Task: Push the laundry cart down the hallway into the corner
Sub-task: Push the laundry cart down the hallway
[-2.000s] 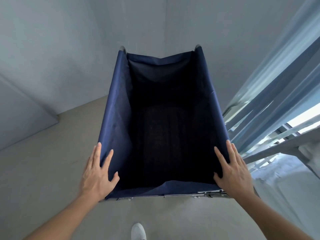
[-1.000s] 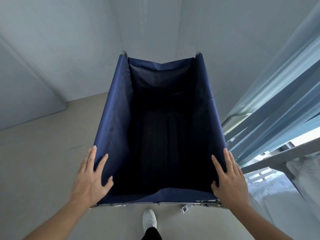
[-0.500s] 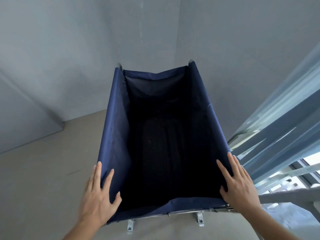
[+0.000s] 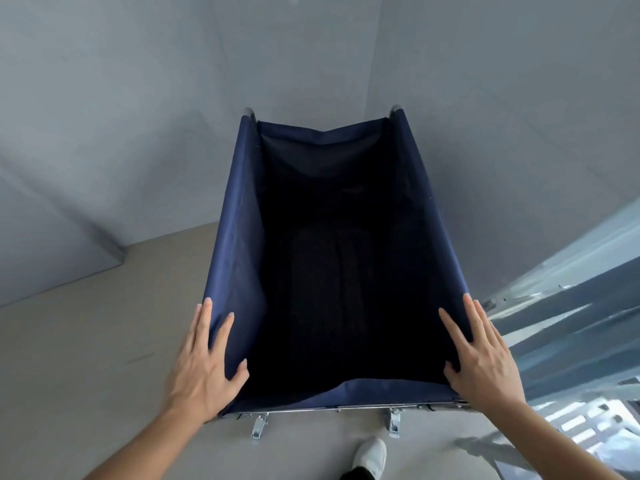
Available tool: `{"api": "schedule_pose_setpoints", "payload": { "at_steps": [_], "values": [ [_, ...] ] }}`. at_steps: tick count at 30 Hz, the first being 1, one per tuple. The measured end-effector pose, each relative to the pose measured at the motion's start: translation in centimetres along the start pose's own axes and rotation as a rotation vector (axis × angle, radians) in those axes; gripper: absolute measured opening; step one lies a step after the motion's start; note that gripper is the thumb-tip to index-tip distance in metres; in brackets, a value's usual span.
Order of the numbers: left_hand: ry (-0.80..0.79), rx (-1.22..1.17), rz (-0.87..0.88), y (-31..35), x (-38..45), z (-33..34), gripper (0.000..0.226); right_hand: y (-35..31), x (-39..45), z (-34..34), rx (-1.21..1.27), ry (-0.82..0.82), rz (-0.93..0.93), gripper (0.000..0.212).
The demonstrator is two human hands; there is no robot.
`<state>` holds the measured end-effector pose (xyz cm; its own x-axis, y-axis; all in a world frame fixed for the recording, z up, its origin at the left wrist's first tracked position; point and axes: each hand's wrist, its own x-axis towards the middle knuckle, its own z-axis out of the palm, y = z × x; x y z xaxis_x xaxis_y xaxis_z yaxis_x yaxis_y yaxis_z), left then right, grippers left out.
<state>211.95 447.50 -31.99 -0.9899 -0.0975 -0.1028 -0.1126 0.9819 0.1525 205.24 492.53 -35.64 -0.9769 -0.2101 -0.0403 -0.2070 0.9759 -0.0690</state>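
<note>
At the bottom edge of the view, a white shoe (image 4: 372,453) stood on the pale beige floor (image 4: 86,358), just behind the deep navy-blue fabric laundry cart (image 4: 239,271). Two small metal latches (image 4: 259,426) hung from the silver frame bar under the cart's near rim. The left hand (image 4: 202,368) lay flat over the near left corner of the cart, fingers straight and slightly spread along the rim, thumb reaching inside the fabric. The right hand (image 4: 485,362) mirrored it on the near right corner, fingers extended and a little apart, thumb tucked against the inner cloth. Neither hand curled around the rim; both pressed on it with open palms.

Between the hands the cart's dark interior dropped away, and whether anything lay inside could not be told. Its far end, with two rounded metal posts showing above the cloth, stood close to the meeting of two plain grey walls (image 4: 121,116). To the right, a glass-and-metal railing (image 4: 571,306) ran beside the cart.
</note>
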Motion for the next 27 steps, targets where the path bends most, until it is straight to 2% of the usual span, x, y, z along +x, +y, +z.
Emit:
{"api": "schedule_pose_setpoints", "payload": {
  "at_steps": [13, 27],
  "values": [
    [-0.029, 0.033, -0.049, 3.2, 9.9, -1.3, 0.082, 4.2, 11.3, -0.3, 0.066, -0.011, -0.070, 0.111],
    [-0.020, -0.022, -0.105, 3.3, 18.7, -1.9, 0.080, 6.0, 22.6, 0.0, 0.012, 0.030, -0.089, 0.104]
  ]
}}
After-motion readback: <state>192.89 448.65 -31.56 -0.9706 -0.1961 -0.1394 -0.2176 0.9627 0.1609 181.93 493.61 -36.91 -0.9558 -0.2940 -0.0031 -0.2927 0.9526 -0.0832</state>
